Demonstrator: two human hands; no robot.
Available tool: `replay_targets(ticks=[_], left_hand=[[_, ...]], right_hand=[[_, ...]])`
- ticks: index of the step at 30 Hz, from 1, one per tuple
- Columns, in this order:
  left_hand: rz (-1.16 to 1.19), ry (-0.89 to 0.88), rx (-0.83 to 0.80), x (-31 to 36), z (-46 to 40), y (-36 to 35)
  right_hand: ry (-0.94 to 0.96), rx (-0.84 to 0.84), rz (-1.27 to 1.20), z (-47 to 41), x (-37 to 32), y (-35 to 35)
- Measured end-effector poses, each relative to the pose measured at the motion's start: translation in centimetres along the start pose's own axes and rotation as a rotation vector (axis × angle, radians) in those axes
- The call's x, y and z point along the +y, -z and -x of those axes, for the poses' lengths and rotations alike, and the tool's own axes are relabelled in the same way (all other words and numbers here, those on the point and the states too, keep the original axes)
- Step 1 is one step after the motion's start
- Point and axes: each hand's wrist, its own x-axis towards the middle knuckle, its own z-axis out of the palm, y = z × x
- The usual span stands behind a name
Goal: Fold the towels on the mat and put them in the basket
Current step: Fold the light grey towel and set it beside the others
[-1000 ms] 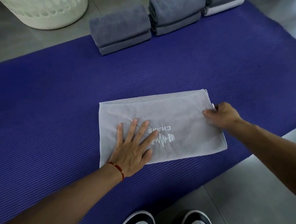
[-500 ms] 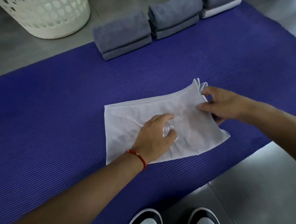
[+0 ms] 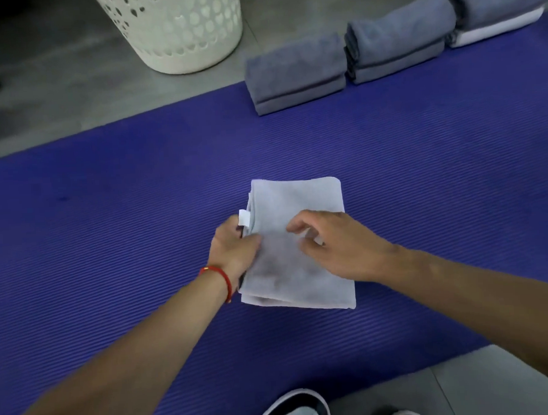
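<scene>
The left hand (image 3: 236,249) pinches the towel (image 3: 300,244) at its left edge, thumb on top and fingers tucked under the layers, likely to keep the loose ends stacked so the fold does not spring apart. The right hand (image 3: 335,245) hovers over the middle with fingers loosely curled, holding nothing; whether it touches the cloth I cannot tell, though it looks placed to flatten the top layer. The towel lies mid-mat (image 3: 109,232), a pale grey rectangle in several layers with a small white tag (image 3: 244,217) sticking out at the left. Folded grey towels (image 3: 295,73) line the far edge, beside the basket (image 3: 174,31) on the floor.
</scene>
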Motion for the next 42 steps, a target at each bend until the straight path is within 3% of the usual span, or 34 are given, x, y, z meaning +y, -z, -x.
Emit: replay_targets(ticks=[5, 8, 10, 13, 15, 17, 20, 22, 25, 29, 33, 37, 39, 40, 42], left_hand=[[-0.281, -0.118, 0.033, -3.2, -1.1, 0.4], [-0.261, -0.165, 0.063, -3.8, -1.1, 0.2], [-0.271, -0.223, 0.063, -4.1, -1.2, 0.0], [-0.328, -0.283, 0.093, -4.7, -1.8, -0.5], [-0.354, -0.279, 0.132, -5.1, -2.2, -0.8], [-0.409, -0.288, 0.185, -5.2, -1.7, -1.2], [-0.768, -0.655, 0.292, -4.8, 1.0, -2.1], [-0.88, -0.807, 0.176, -4.2, 3.5, -3.9], [-0.929, -0.742, -0.013, -3.7, 6.2, -7.5], [-0.975, -0.715, -0.054, -3.6, 7.5, -10.4], [-1.1, -0.767, -0.081, -3.4, 7.7, -11.6], [-1.294, -0.718, -0.207, -3.8, 8.8, -12.1], [-1.286, -0.716, -0.251, -4.3, 9.3, -11.8], [-1.257, -0.735, -0.255, -4.6, 9.4, -11.6], [-1.204, -0.765, -0.27, -4.8, 9.2, -10.9]], right_hand=[[0.122, -0.239, 0.594, 1.9, 5.3, 0.3], [0.165, -0.286, 0.63, 2.8, 7.3, 0.0], [0.162, -0.233, 0.528, 2.3, 7.8, 0.1], [0.094, 0.036, 0.3, -0.1, 7.9, 0.2], [-0.096, 0.208, 0.204, -2.5, 7.6, 0.5], [-0.313, 0.269, 0.05, -4.8, 7.2, 1.0], [-0.49, 0.262, -0.139, -7.4, 6.7, 1.2], [-0.538, 0.261, -0.245, -8.0, 7.0, 1.5], [-0.632, 0.334, -0.511, -7.4, 8.5, 2.1], [-0.699, 0.43, -0.704, -3.5, 10.1, 2.6], [-0.835, 0.707, -0.844, 1.6, 10.4, 2.4], [-0.907, 0.842, -0.954, 7.6, 10.2, 1.3], [-0.855, 0.797, -0.834, 10.2, 9.7, 0.5], [-0.775, 0.744, -0.612, 11.2, 9.7, 0.1], [-0.44, 0.575, 0.031, 12.8, 10.3, -0.3]])
